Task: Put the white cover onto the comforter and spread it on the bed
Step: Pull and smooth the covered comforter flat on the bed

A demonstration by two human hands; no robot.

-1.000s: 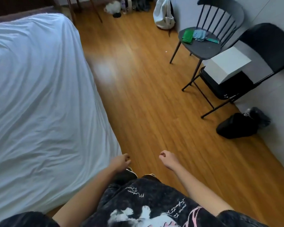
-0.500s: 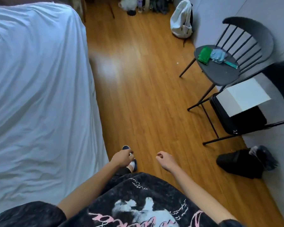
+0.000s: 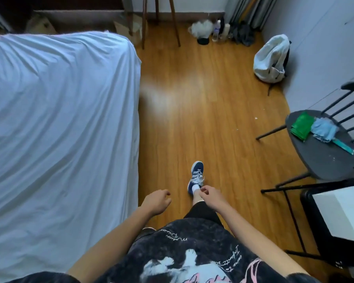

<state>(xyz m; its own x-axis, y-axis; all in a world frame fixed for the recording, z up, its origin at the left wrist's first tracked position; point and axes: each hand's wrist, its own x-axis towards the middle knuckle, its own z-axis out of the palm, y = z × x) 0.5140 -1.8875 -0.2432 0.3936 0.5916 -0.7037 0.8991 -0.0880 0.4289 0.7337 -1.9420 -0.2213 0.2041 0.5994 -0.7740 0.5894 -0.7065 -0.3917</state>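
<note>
the white cover [image 3: 55, 129] lay spread across the bed [image 3: 131, 58] on the left of the view, wrinkled in long diagonal folds, its near edge hanging down the side of the mattress toward the wooden floor [image 3: 202, 111]. whether a comforter was inside it could not be told from above.

both hands hung in front of the body, over the floor and apart from the cover. the left hand [image 3: 156, 202] was just beside the bed's edge, its fingers [image 3: 165, 193] loosely curled and holding nothing. the right hand [image 3: 211, 196] was near it, also with relaxed, half-curled fingers and nothing in its grasp (it overlapped the ankle in the picture, but contact could not be told). one foot in a blue sneaker [image 3: 196, 176] with a white sock was stepped forward on the floor between the hands. the person wore a dark printed t-shirt [image 3: 192, 254].

to the right, a dark spindle-back chair [image 3: 325, 160] stood near the wall, with a green cloth [image 3: 301, 126] and a light blue duster [image 3: 324, 129] lying side by side on its seat. nearer the camera, a black folding chair [image 3: 315, 231] carried a white box [image 3: 345, 213]. a white bag [image 3: 271, 59] slumped against the wall farther back, and some bottles and a fluffy white item [image 3: 201, 28] sat on the floor by the far wall, next to wooden legs [image 3: 157, 21].
</note>
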